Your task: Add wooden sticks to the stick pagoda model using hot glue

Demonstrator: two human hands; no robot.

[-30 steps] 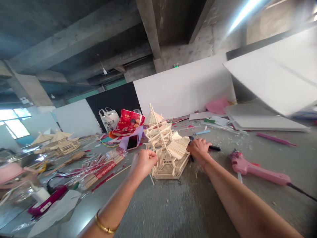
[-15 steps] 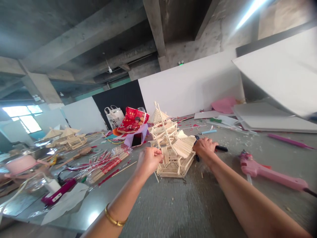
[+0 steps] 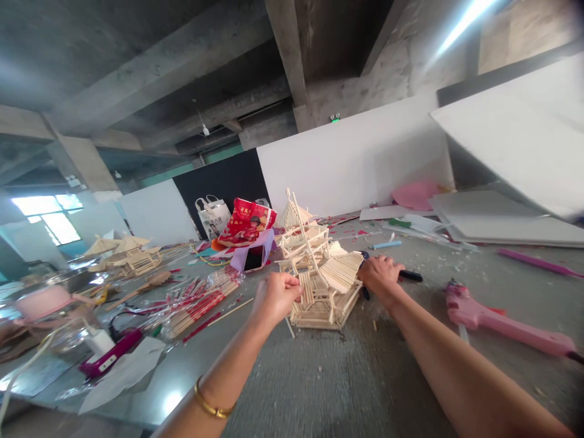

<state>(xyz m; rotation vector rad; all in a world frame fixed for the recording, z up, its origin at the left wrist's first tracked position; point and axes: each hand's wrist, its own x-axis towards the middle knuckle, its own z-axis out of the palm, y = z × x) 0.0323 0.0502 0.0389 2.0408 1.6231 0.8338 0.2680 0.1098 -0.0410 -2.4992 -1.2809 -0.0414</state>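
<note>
A model pavilion (image 3: 326, 310) built of thin wooden sticks stands on the grey table before me, with layered roofs and a railing at its base. My left hand (image 3: 279, 297) pinches a small panel of sticks (image 3: 307, 287) at the model's left front side. Beside the right roof slope (image 3: 340, 271), my right hand (image 3: 381, 272) lies over a black-handled tool (image 3: 411, 276), its fingers curled down around it. One handle sticks out to the right and dark parts show left of the hand; the tool's working end is hidden.
A pink glue gun (image 3: 502, 322) lies at right, near a purple stick (image 3: 538, 261). Bundled sticks in red wrapping (image 3: 196, 307) and a purple power strip (image 3: 111, 354) are at left. Behind stand a red bag (image 3: 249, 222), a phone (image 3: 253, 258) and white boards (image 3: 502, 219).
The view has shifted slightly, so everything sits a little lower and further right. Both hands keep nearly the same places at the model and the tool.
</note>
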